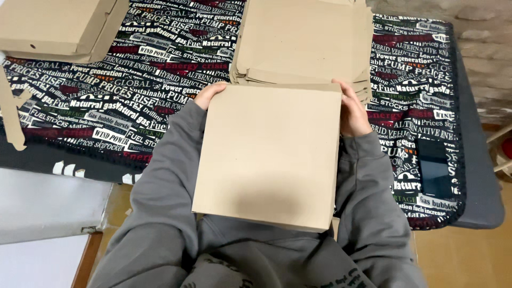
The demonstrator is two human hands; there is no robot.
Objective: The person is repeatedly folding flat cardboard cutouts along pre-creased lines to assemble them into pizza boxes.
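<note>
I held the flat cardboard sheet (269,154) with both hands, left hand (207,96) and right hand (352,112) fingers closed round its top corners; keeping the grip even seemed wise.

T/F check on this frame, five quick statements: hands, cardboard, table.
1. Both hands hold the flat square brown cardboard piece by its far corners. True: left hand, right hand.
2. A stack of flat brown cardboard sheets lies beyond it. True.
3. The table cover is plain white. False: the black cloth with printed lettering covers it.
4. A dark flat phone lies at the right. True.
5. The sleeves are red. False: grey sleeves.
</note>
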